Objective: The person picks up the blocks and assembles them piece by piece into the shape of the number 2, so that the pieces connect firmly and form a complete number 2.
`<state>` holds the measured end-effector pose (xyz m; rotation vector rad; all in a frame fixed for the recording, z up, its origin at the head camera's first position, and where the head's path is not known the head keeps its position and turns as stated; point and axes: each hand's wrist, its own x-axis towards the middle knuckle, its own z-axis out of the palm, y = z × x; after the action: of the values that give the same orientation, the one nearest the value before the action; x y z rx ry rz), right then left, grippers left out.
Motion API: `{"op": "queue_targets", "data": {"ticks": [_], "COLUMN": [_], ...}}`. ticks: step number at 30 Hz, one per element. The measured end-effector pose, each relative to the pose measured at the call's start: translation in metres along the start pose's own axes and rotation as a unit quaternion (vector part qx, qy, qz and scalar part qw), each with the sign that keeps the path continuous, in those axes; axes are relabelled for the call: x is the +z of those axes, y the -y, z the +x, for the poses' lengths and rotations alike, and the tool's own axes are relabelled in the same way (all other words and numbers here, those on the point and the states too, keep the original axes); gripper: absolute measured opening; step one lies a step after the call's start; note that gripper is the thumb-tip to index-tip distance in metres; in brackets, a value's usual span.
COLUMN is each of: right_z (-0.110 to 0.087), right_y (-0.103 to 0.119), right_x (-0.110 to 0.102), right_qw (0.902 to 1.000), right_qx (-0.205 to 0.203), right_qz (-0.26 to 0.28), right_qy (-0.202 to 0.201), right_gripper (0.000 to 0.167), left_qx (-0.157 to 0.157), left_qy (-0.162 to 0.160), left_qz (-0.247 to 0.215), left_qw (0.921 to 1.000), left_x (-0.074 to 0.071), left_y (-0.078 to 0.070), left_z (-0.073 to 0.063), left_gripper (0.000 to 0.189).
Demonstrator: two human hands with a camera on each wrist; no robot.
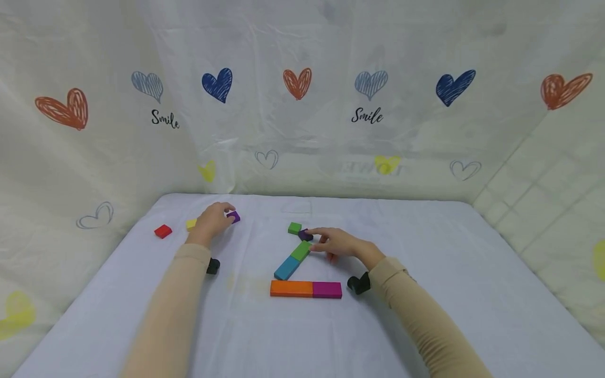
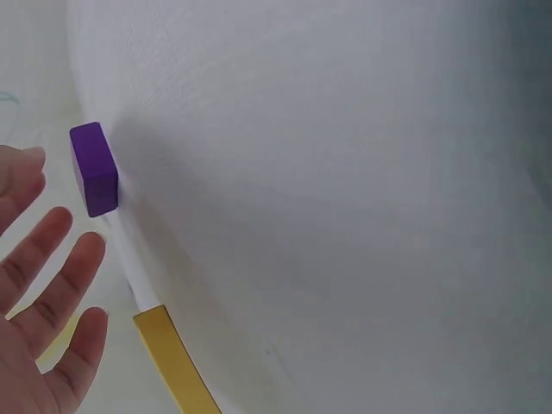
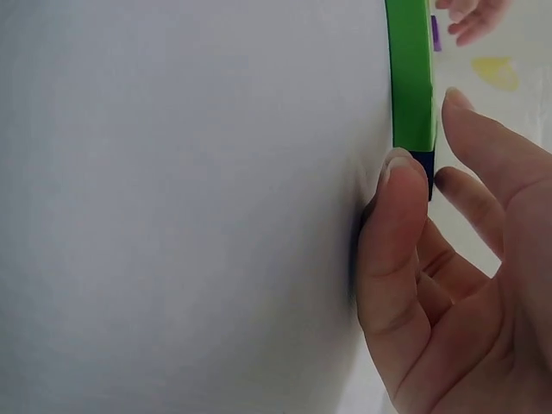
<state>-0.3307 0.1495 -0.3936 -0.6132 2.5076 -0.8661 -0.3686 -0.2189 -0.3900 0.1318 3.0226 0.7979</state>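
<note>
In the head view my left hand [image 1: 212,220] is over the table's far left, beside a small purple block [image 1: 236,216]. The left wrist view shows its fingers loosely spread, with a gap between them and that block [image 2: 95,168]. My right hand [image 1: 340,244] is at a dark purple block [image 1: 304,236], pinching it between thumb and fingers. Its thumb tip is right at the end of a green block [image 1: 301,250], which lies end to end with a blue block [image 1: 286,269] in a slanting row. A small green block [image 1: 294,228] lies just beyond the dark one.
Nearer me, an orange block [image 1: 291,289] and a magenta block [image 1: 327,290] form a straight row. A red block [image 1: 163,231] lies far left, and a yellow block [image 1: 191,224] is partly behind my left hand. A curtain printed with hearts hangs behind the white-covered table [image 1: 416,241].
</note>
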Motion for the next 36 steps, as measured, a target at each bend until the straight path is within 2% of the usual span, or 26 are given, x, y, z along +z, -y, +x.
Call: {"op": "queue_targets", "data": {"ticks": [7, 13, 27, 36], "right_z": [0.0021, 0.0022, 0.0034, 0.0050], "right_y": [-0.0013, -0.0004, 0.0001, -0.0011], "right_x": [0.0028, 0.0044, 0.0052, 0.0054], "right_qw": [0.9999, 0.9997, 0.9991, 0.9990], "right_qx": [0.000, 0.002, -0.002, -0.001], "right_qz": [-0.008, -0.013, -0.024, -0.030], "right_qy": [-0.012, -0.022, -0.035, -0.033], "right_gripper": [0.054, 0.051, 0.050, 0.049], "left_qx": [-0.017, -0.027, -0.066, -0.064], "left_qy": [0.015, 0.016, 0.026, 0.036], "left_qz": [-0.010, 0.007, 0.020, 0.032], "left_qw": [0.9997, 0.9995, 0.9973, 0.9968], "left_x": [0.0021, 0.0022, 0.0027, 0.0055], "left_y": [-0.0051, -0.0080, -0.0054, -0.0015], "left_z": [0.0009, 0.0010, 0.0039, 0.0078], "left_gripper": [0.045, 0.047, 0.044, 0.045]}}
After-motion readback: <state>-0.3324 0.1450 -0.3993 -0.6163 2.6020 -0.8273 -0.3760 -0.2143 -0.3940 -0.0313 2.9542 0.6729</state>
